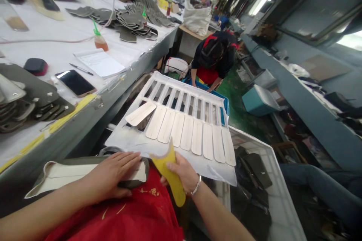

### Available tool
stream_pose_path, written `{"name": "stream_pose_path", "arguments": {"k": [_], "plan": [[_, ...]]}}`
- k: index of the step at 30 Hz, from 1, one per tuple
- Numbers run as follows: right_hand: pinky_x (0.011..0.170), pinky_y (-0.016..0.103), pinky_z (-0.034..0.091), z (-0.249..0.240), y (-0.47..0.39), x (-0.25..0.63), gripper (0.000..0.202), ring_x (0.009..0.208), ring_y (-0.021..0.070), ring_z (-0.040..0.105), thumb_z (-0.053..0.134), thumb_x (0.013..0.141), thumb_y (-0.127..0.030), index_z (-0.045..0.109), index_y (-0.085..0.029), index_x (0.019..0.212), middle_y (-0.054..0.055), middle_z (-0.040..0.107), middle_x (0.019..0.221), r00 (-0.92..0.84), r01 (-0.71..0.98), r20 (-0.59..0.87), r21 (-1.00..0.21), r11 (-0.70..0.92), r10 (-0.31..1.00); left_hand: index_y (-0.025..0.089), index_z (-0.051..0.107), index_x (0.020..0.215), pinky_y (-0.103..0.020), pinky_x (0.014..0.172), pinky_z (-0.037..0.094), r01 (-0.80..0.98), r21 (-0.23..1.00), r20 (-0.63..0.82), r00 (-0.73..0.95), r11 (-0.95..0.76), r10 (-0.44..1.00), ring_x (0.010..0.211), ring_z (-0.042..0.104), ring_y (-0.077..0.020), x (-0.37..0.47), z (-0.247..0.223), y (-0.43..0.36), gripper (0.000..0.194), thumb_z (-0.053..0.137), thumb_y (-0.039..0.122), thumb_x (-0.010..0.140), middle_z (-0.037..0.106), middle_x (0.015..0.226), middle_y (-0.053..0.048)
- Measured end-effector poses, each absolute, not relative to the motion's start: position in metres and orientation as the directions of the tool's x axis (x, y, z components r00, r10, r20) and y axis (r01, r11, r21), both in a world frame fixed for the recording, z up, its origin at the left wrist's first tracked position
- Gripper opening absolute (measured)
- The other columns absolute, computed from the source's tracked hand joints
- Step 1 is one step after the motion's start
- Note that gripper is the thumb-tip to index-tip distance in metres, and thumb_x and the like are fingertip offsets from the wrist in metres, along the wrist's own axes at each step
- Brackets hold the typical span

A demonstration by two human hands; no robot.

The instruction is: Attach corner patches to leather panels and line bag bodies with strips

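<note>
My left hand (111, 173) lies flat with its fingers stretched over a cream strip (66, 177) on a dark grey curved piece (85, 161) across my lap. My right hand (185, 171), a bracelet at its wrist, grips a flat yellow scraper (165, 163) with a concave, pointed end. The scraper is held up just right of the grey piece. Beyond it, a white slotted board (127, 144) carries a row of several cream rounded strips (178, 128); the leftmost strip (141, 113) lies askew.
On the left bench stand a glue bottle (100, 41), a phone (75, 82), a notepad (98, 62) and stacked grey pieces (42, 94). A white crate (263, 180) is at right. Ahead, another person (215, 54) bends over a blue crate (226, 105).
</note>
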State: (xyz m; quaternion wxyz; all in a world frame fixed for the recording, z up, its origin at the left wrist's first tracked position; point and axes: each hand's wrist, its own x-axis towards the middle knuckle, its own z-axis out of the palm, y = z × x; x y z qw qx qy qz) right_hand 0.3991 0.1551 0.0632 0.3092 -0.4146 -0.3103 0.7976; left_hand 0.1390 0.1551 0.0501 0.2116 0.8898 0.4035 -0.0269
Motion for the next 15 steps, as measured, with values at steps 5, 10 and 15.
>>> {"name": "stream_pose_path", "arguments": {"k": [5, 10, 15], "plan": [[0.057, 0.024, 0.053, 0.084, 0.198, 0.362, 0.042, 0.061, 0.0107, 0.062, 0.074, 0.065, -0.025, 0.047, -0.019, 0.097, 0.0, 0.065, 0.084, -0.238, -0.512, -0.422, -0.711, -0.482, 0.875, 0.018, 0.033, 0.14, -0.046, 0.108, 0.028, 0.73, 0.363, -0.132, 0.656, -0.58, 0.743, 0.129, 0.038, -0.0293, 0.137, 0.036, 0.148, 0.087, 0.067, 0.051, 0.066, 0.037, 0.144, -0.012], [0.041, 0.017, 0.038, 0.075, 0.224, 0.308, 0.027, 0.045, 0.0051, 0.049, 0.069, 0.067, -0.03, 0.051, -0.016, 0.081, -0.001, 0.06, 0.068, -0.11, -0.548, -0.321, -0.77, -0.327, 0.941, 0.019, 0.031, 0.141, -0.045, 0.108, 0.028, 0.704, 0.386, -0.02, 0.653, -0.596, 0.757, 0.128, 0.04, -0.0291, 0.135, 0.03, 0.144, 0.086, 0.066, 0.052, 0.069, 0.041, 0.142, -0.013], [0.037, 0.015, 0.025, 0.056, 0.227, 0.285, 0.027, 0.039, 0.0011, 0.03, 0.065, 0.065, -0.025, 0.054, -0.017, 0.088, -0.009, 0.043, 0.057, -0.043, -0.496, -0.352, -0.805, -0.326, 0.935, 0.02, 0.029, 0.141, -0.046, 0.106, 0.029, 0.707, 0.398, -0.028, 0.647, -0.585, 0.762, 0.127, 0.04, -0.0304, 0.133, 0.033, 0.146, 0.087, 0.064, 0.054, 0.07, 0.042, 0.141, -0.013]]}}
